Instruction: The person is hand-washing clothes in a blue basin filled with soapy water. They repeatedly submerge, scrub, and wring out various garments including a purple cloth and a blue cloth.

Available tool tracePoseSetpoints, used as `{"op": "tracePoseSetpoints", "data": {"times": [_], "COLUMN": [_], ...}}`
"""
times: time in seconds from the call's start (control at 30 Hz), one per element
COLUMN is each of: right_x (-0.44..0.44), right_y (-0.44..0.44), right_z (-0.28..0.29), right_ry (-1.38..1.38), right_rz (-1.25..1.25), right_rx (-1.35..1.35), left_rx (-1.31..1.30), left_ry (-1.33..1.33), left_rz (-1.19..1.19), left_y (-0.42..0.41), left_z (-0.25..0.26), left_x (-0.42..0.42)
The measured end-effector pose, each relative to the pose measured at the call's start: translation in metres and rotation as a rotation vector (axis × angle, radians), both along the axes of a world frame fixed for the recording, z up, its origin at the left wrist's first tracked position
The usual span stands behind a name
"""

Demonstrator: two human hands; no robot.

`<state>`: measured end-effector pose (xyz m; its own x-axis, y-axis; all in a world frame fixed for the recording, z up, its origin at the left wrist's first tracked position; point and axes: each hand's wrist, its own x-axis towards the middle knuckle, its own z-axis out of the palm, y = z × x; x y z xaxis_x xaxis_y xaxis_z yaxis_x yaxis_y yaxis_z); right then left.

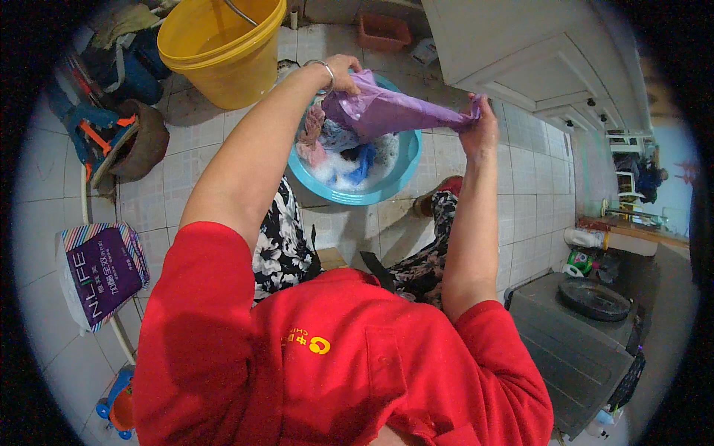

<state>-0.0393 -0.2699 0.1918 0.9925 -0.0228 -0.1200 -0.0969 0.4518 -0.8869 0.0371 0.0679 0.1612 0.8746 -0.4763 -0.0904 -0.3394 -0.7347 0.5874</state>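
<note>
A wet purple cloth [385, 108] is stretched sideways between my two hands, above a blue plastic basin [411, 161]. My left hand [345, 75], with a bangle at the wrist, grips the cloth's left end over the basin's far side. At the other end, the bunched cloth is held in my right hand [481, 125], beyond the basin's right rim. Soapy suds [340, 170] fill the basin. In them lie a pink garment [312, 136], a blue cloth [363, 163] and a patterned grey cloth [337, 134]. The purple cloth hides the basin's far part.
A big yellow bucket [223, 61] stands beyond the basin on the left. An orange plastic tub [384, 32] sits at the back. White cabinets [549, 72] flank the right side. A brown pot-like container [148, 142] is at far left, and a dark washing-machine-like appliance [563, 345] at lower right.
</note>
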Motion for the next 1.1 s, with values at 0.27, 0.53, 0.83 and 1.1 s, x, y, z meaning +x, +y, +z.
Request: {"op": "tracePoseSetpoints", "data": {"times": [0.27, 0.53, 0.83, 1.1], "right_x": [-0.021, -0.025, -0.032, -0.056], "right_y": [0.036, 0.048, 0.059, 0.109], "right_z": [0.008, 0.031, -0.125, -0.206], "right_ry": [0.389, 0.097, 0.165, 0.14], "right_rz": [0.364, 0.012, 0.162, 0.303], "right_rx": [-1.269, -0.402, -1.481, -1.698], "left_rx": [0.075, -0.793, 0.268, 0.437], "left_ry": [-0.053, 0.389, -0.001, -0.185], "left_rz": [0.107, 0.178, -0.137, -0.017], "left_y": [0.003, -0.036, -0.083, -0.091], "left_z": [0.013, 0.055, -0.089, -0.154], "left_x": [-0.004, -0.022, -0.062, -0.096]}}
